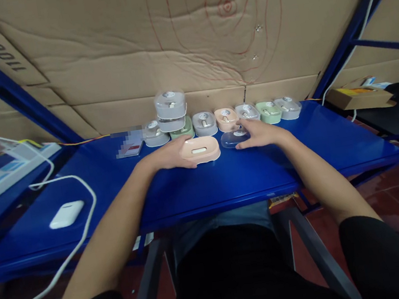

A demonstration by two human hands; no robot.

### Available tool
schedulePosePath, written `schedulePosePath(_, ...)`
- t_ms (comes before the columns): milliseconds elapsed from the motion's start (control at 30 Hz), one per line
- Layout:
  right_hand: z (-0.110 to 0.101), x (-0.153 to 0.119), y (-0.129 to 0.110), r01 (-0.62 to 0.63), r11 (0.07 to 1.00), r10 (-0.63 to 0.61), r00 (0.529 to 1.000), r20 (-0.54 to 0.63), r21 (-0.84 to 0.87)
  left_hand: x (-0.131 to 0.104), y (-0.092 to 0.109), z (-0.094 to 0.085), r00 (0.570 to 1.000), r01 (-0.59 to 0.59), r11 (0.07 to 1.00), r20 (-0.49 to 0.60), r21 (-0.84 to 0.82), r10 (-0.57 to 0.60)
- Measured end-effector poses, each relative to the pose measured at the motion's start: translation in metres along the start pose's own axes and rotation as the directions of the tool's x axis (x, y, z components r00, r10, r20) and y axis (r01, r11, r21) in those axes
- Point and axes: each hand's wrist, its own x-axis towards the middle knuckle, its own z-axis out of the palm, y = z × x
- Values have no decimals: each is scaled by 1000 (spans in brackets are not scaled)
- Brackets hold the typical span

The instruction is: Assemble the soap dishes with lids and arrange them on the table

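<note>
My left hand (176,154) is closed round the left end of a peach plastic box (208,144), thumb along its near side. The box has rounded corners, no lid on it and a white oblong shape in its middle. To its right, my right hand (256,133) grips a clear lid (233,139) with a round sticker, thumb at the near edge and fingers at the far edge. The lid is low over the blue table, beside the box; whether it touches the table I cannot tell.
Behind stands a row of lidded boxes, among them a grey box (204,124) and a green box (269,112). More grey boxes (170,105) are stacked at its left. A white earphone case (66,214), a white cable (87,185) and a power strip (12,168) lie left.
</note>
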Motion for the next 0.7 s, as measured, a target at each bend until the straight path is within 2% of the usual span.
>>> schedulePosePath(67,3,2,3,-7,999,10,999,51,-51,-1,3,-2,1000,18,1000,2,12,-18)
schedulePosePath(133,8,4,2,16,996,-13,999,33,-89,-1,7,0,1000,9,1000,3,16,-9)
schedulePosePath(200,16,6,-4,100,992,-106,991,-77,-83,0,11,4,1000,-16,1000,9,-1,16)
schedulePosePath(267,26,8,-16,235,971,-240,953,-184,-51,2,15,10,998,-58,998,6,-39,58)
schedulePosePath(333,40,10,-30,350,936,-349,914,-206,-28,4,18,19,994,-110,990,1,-89,111)
schedulePosePath(400,55,14,-43,408,912,-407,899,-160,-32,6,19,26,990,-140,982,0,-127,141)
schedulePosePath(567,78,22,-53,458,886,-463,875,-142,-71,7,15,33,990,-144,982,-9,-120,144)
schedulePosePath(700,78,23,-48,459,888,-456,865,-210,-37,7,9,28,988,-151,983,-27,-104,149)
